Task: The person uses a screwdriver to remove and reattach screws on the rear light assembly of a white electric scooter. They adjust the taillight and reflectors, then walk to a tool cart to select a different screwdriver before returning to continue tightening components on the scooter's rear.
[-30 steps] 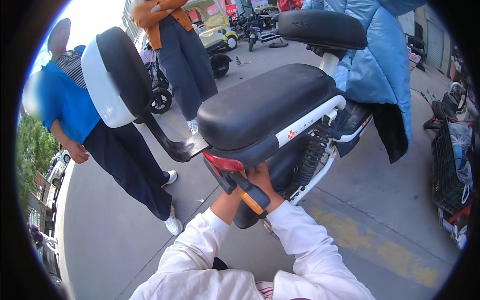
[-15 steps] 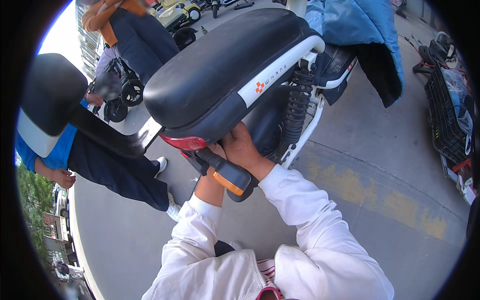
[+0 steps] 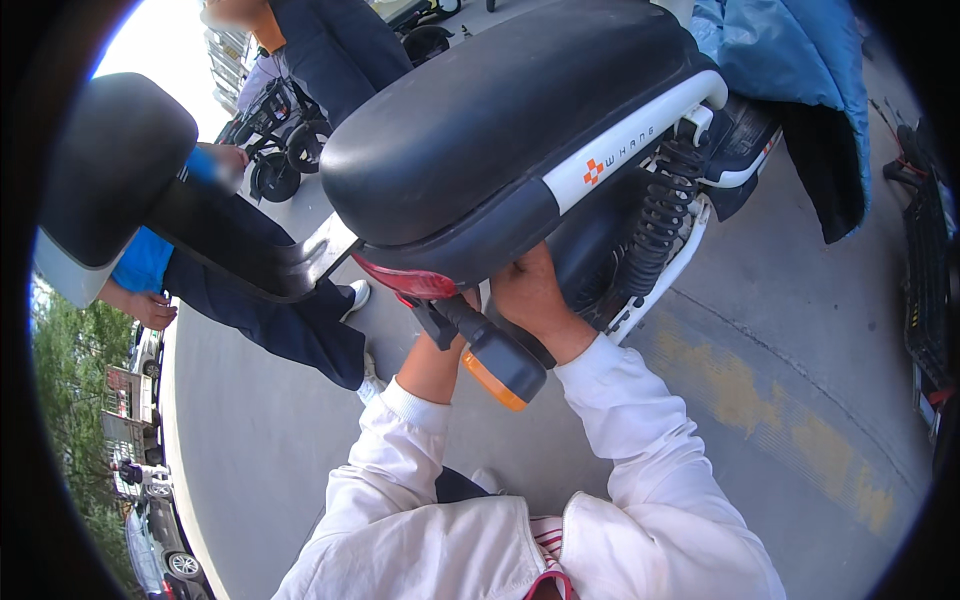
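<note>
Both my arms reach under the tail of an electric scooter with a black padded seat. My right hand is tucked up beneath the rear fairing, beside the rear tyre; its fingers are out of sight. Most of my left hand is covered by the indicator light with its amber lens, and its fingers are hidden too. Just above sits the red tail light. A black coil shock absorber and a white frame tube lie to the right of my right hand.
A padded backrest juts out left on a bracket. Beyond it stands a person in dark trousers; another is farther back. A blue cover drapes over the scooter's front. A black crate is at far right.
The scooter and its surroundings have shifted rightward in view as my head turned. Both my hands stay under the tail, with the indicator light still in front of the left one.
</note>
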{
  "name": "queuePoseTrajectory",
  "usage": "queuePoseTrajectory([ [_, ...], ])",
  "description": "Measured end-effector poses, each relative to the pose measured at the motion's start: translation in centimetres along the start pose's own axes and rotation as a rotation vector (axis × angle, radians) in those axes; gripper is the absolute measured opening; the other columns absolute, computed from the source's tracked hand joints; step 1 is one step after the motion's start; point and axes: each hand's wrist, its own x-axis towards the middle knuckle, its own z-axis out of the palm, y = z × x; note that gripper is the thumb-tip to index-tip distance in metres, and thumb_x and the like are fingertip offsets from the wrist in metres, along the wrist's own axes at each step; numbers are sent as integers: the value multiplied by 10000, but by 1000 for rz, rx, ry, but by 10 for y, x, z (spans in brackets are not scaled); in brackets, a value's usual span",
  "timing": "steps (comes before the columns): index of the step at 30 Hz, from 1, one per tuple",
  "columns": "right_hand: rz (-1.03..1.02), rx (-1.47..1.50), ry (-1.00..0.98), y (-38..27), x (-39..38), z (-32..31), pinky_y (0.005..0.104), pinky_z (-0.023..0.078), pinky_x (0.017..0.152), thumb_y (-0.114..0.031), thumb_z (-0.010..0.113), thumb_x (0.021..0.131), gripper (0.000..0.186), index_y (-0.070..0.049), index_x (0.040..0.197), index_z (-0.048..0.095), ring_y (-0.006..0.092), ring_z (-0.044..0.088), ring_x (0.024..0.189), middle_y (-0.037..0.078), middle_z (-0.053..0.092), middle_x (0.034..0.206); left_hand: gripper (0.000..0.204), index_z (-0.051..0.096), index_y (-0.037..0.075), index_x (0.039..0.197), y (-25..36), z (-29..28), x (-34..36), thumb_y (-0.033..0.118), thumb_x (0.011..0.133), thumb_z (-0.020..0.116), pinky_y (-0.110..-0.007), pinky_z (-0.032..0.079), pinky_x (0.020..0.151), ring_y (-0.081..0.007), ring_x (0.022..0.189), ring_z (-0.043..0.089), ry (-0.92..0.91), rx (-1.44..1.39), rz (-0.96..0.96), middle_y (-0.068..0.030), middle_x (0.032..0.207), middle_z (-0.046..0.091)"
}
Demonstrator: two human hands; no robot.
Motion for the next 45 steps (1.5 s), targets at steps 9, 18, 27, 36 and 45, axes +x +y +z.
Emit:
queuePoseTrajectory([
  [9, 268, 335, -155, -3, 18, -33, 269, 388, 628, -66, 591, 967, 50, -24, 982, 613, 89, 463, 686, 3, 532, 744, 334, 728, 18, 1036, 226, 0, -31, 333, 953, 653, -377, 571, 848, -267, 910, 733, -807, 753, -102, -150, 978, 739],
  [18, -45, 147, 46, -2, 15, -8, 295, 486, 729, -38, 567, 979, 129, 66, 1004, 639, 101, 562, 766, 116, 688, 795, 986, 386, 39, 1480, 215, 64, 32, 499, 729, 829, -472, 423, 1080, -425, 1336, 478, -420, 1529, 351, -267, 1483, 404],
  [27, 92, 167, -50, -1, 17, -13, 323, 487, 841, -66, 546, 996, 170, 51, 1076, 641, 154, 616, 884, 139, 695, 917, 903, 382, 81, 1475, 239, 79, 54, 555, 774, 699, -463, 451, 1037, -450, 1266, 533, -682, 1795, 289, -249, 1451, 467],
  [36, 60, 143, -59, 3, 17, -11, 312, 477, 821, -102, 539, 1010, 194, 59, 1063, 635, 138, 584, 858, 122, 679, 891, 741, 470, 67, 1409, 224, 64, 50, 545, 859, 603, -405, 529, 924, -358, 1149, 639, -621, 2038, 803, -184, 1334, 599],
  [45, 133, 248, -20, 10, 10, -1, 305, 463, 859, -175, 534, 1042, 222, 19, 1093, 630, 124, 560, 882, 105, 673, 940, 668, 533, 58, 1369, 212, 56, 45, 505, 881, 626, -350, 577, 811, -305, 1038, 697, -495, 2049, 975, -162, 1230, 662],
])
